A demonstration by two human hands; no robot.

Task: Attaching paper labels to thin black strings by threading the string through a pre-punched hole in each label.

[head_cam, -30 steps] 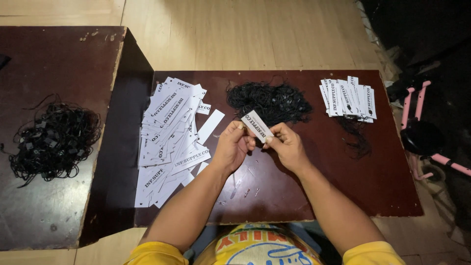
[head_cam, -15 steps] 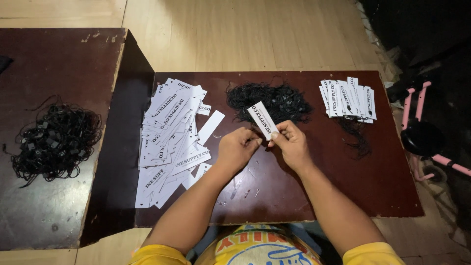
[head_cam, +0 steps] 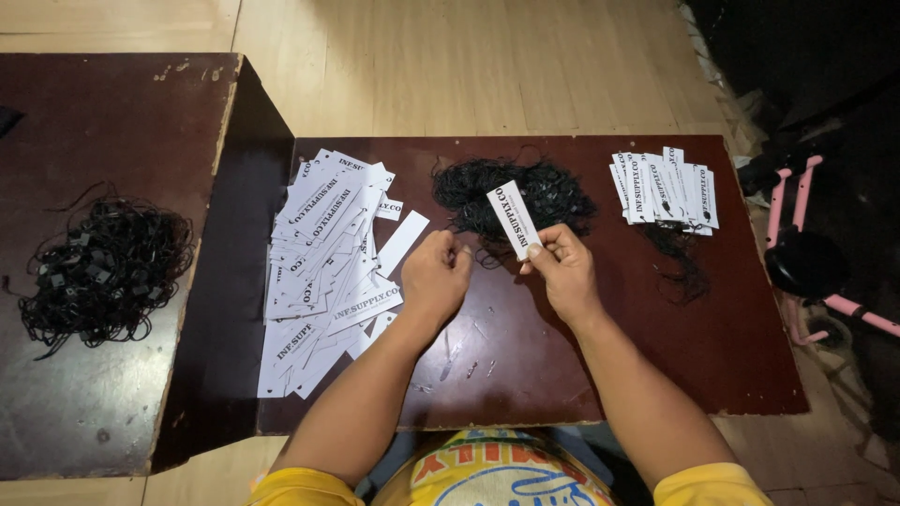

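While the right hand [head_cam: 562,272] pinches a narrow white paper tag with black print [head_cam: 514,219] by its lower end between thumb and fingertips, the tag stands tilted up and to the left, above the near edge of a loose heap of thin black string loops [head_cam: 516,192] on the dark brown wooden table [head_cam: 656,356]. The left hand [head_cam: 436,276] sits just beside the right, its fingers curled inward near the tag's lower end; whether they hold a string cannot be told, as the fingertips are hidden. To the left of that hand lies a wide, untidy spread of the same white tags [head_cam: 323,262], overlapping one another. At the far right corner of the table rests a smaller, neater row of white tags with black strings attached [head_cam: 666,187], the strings trailing toward the near side. On a second dark table to the left [head_cam: 112,394] lies another tangle of black strings [head_cam: 103,267].
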